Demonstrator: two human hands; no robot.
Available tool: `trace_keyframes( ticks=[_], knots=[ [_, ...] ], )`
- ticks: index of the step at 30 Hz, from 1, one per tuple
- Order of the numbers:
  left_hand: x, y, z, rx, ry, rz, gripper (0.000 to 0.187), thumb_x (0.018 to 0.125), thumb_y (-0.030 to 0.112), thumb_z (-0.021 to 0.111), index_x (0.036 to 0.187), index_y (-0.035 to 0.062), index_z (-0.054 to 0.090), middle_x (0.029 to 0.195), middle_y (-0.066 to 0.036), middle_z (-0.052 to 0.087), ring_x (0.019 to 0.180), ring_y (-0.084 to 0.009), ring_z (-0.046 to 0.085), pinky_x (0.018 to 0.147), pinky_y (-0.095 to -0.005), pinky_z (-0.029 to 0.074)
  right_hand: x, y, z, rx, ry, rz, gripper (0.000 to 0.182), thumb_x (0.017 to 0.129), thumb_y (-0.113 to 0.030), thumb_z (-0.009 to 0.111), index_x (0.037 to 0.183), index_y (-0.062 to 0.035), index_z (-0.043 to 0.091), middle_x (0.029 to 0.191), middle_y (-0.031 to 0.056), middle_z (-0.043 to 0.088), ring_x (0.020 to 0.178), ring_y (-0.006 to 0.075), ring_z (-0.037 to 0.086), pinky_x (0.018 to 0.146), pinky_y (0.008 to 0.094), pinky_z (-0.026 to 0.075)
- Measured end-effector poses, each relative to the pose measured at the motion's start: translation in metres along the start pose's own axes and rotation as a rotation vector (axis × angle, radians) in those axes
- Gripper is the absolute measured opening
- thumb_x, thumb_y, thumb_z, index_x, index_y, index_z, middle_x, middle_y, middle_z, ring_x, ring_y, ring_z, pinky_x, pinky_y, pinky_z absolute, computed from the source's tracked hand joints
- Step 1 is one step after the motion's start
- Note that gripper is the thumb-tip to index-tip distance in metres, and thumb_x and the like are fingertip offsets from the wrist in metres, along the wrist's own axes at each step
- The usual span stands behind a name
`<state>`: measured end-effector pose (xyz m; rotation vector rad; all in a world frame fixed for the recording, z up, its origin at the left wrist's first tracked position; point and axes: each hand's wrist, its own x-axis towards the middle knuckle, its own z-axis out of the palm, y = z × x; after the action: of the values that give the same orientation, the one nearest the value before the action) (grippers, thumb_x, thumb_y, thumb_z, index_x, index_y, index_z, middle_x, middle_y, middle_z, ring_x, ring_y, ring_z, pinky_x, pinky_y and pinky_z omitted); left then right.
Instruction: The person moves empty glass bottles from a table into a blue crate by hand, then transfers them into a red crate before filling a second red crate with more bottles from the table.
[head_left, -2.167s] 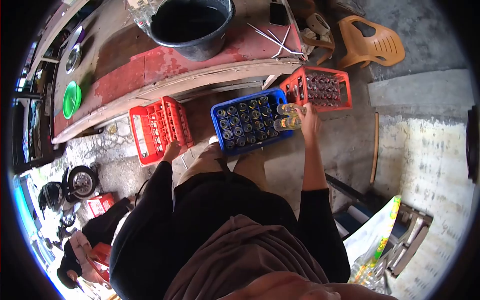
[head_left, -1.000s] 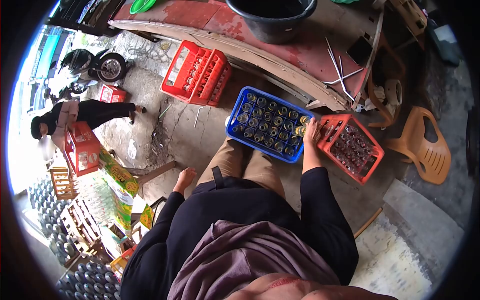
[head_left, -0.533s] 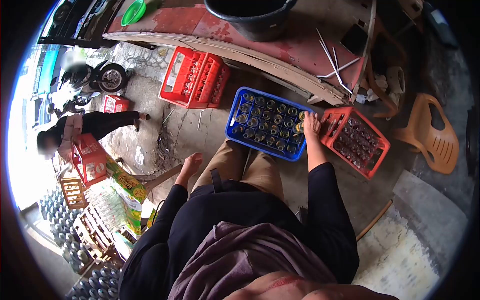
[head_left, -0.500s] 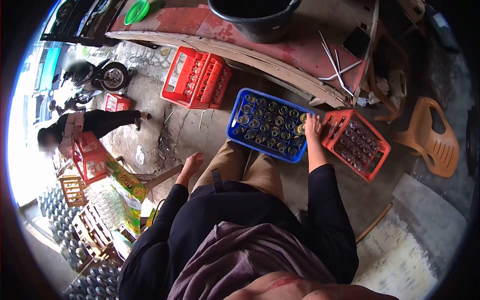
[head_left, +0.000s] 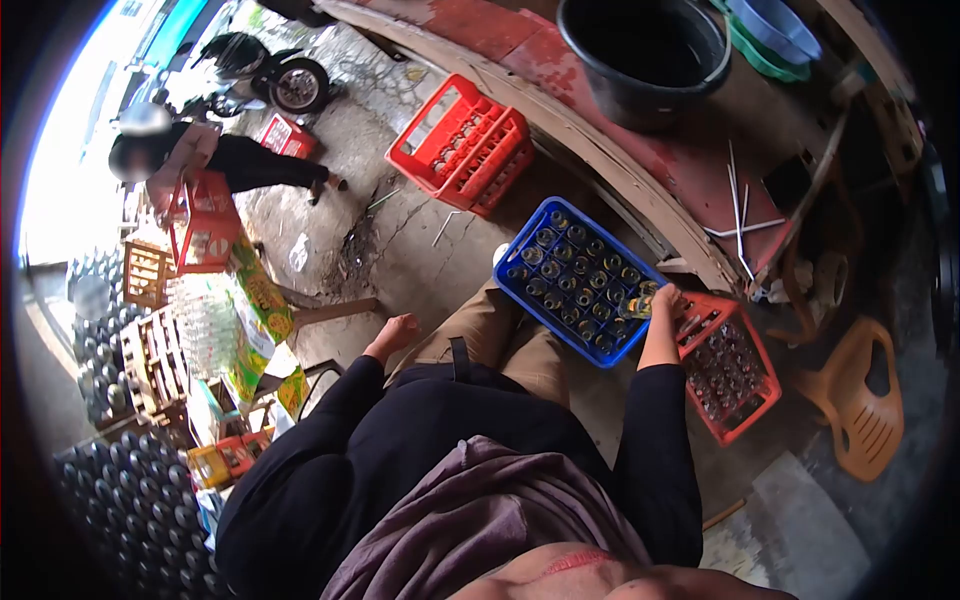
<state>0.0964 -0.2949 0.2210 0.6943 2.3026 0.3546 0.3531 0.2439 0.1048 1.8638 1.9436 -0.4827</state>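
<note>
My right hand (head_left: 668, 300) is closed around a glass bottle (head_left: 638, 304) with some yellow on it, at the right end of a blue crate (head_left: 572, 345). The bottle lies tilted over the crate's corner, its far end partly behind my fingers. Several clear glass bottles (head_left: 568, 282) stand upright in the crate's compartments. Beside my right hand is a red crate (head_left: 735, 432) filled with bottles. My left hand (head_left: 397, 332) hangs by my left thigh, fingers loosely curled, with nothing visible in it.
Another red crate (head_left: 470, 150) with bottles stands ahead. A black tub (head_left: 640, 85) rests on the red table (head_left: 510, 45). An orange plastic chair (head_left: 868, 400) is at the right. At the left, a person (head_left: 190, 150) carries a red crate (head_left: 205, 225) near stacked bottles (head_left: 130, 510).
My view has turned, so the scene sits rotated. My right hand has drawn a bottle up to the crate's corner. My left hand stays by my thigh.
</note>
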Motion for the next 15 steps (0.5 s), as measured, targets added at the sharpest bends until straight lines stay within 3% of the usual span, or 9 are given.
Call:
trace_keyframes(
  ticks=[5, 9, 11, 12, 14, 15],
  knots=[
    [0.003, -0.002, 0.007, -0.037, 0.061, 0.078, 0.022, 0.075, 0.019, 0.062, 0.091, 0.0039, 0.061, 0.085, -0.017, 0.063, 0.083, -0.0342, 0.061, 0.07, -0.0394, 0.049, 0.0, 0.002, 0.006, -0.002, -0.042, 0.017, 0.017, 0.082, -0.019, 0.058, 0.093, -0.0112, 0.069, 0.102, 0.01, 0.064, 0.099, 0.028, 0.058, 0.076, 0.0359, 0.052],
    [0.016, 0.0, 0.009, -0.086, 0.057, 0.087, 0.02, 0.075, 0.018, 0.061, 0.09, 0.0048, 0.061, 0.084, -0.016, 0.062, 0.081, -0.0353, 0.06, 0.069, -0.0401, 0.048, 0.027, 0.013, 0.043, 0.001, -0.074, 0.0, 0.024, 0.075, -0.028, 0.069, 0.089, -0.0084, 0.07, 0.1, 0.0091, 0.065, 0.099, 0.0268, 0.058, 0.075, 0.0362, 0.052],
    [0.025, 0.002, 0.01, -0.037, 0.023, 0.12, 0.017, 0.075, 0.017, 0.06, 0.087, 0.0054, 0.059, 0.082, -0.017, 0.061, 0.08, -0.0367, 0.059, 0.067, -0.0411, 0.048, 0.025, 0.02, 0.047, 0.069, -0.092, -0.062, 0.04, 0.063, -0.014, 0.08, 0.096, 0.0017, 0.064, 0.107, 0.0195, 0.059, 0.09, 0.0281, 0.062, 0.068, 0.039, 0.052],
    [0.027, 0.004, 0.011, -0.042, 0.026, 0.117, 0.017, 0.075, 0.017, 0.06, 0.087, 0.0054, 0.059, 0.082, -0.017, 0.061, 0.08, -0.0367, 0.059, 0.067, -0.0411, 0.048, 0.024, 0.022, 0.052, 0.065, -0.09, -0.066, 0.04, 0.063, -0.014, 0.08, 0.096, 0.0017, 0.064, 0.107, 0.0195, 0.059, 0.09, 0.0281, 0.062, 0.068, 0.039, 0.052],
    [0.03, 0.01, 0.011, -0.123, 0.074, 0.14, 0.014, 0.074, 0.016, 0.059, 0.082, 0.0046, 0.057, 0.08, -0.018, 0.06, 0.079, -0.0384, 0.058, 0.065, -0.0422, 0.047, 0.021, 0.024, 0.062, 0.079, -0.145, -0.076, 0.022, 0.075, -0.026, 0.068, 0.089, -0.0092, 0.07, 0.102, 0.0092, 0.063, 0.101, 0.0268, 0.056, 0.084, 0.0377, 0.048],
    [0.031, 0.01, 0.012, -0.127, 0.079, 0.137, 0.014, 0.074, 0.016, 0.059, 0.082, 0.0046, 0.057, 0.08, -0.018, 0.06, 0.079, -0.0384, 0.058, 0.065, -0.0422, 0.047, 0.01, 0.021, 0.053, 0.075, -0.143, -0.082, 0.022, 0.075, -0.026, 0.068, 0.089, -0.0092, 0.07, 0.102, 0.0092, 0.063, 0.101, 0.0268, 0.056, 0.084, 0.0377, 0.048]
  ],
)
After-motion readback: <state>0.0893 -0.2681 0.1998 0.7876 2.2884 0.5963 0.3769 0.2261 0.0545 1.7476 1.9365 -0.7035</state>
